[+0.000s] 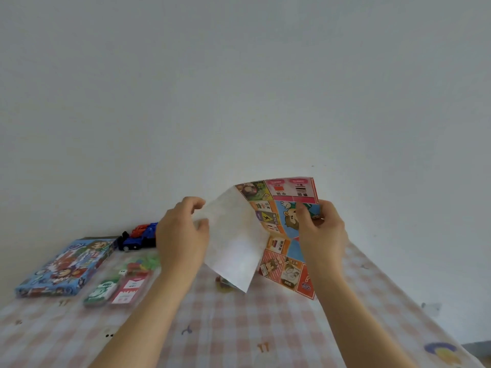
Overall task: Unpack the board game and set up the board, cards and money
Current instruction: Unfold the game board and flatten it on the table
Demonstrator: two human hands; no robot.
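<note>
The left hand (183, 229) is raised over the table and pinches the left edge of a white flap (233, 243) between the thumb and the curled fingers. The right hand (322, 229) is at the same height and grips the right edge of the game board (281, 221), with the thumb on the printed side. The two hands are apart, and the board hangs between them in the air, partly unfolded. The white flap is the back side of the board, and it is turned toward the camera. Beside it, the coloured squares and a cartoon figure are visible. The lower corner of the board is close to the table (239, 328), which has a pink and white checked cloth.

Under the board lies a small yellowish thing, too blurred to identify. To the left of the left arm, a green pack (102, 292) and a red pack (130, 286) lie side by side. Just behind them is a clear bag of small coloured pieces (140, 262). Further left lies the blue game box (65, 266), flat on the cloth. At the far edge, against the white wall (239, 75), stands a blue and red toy truck (138, 237).
</note>
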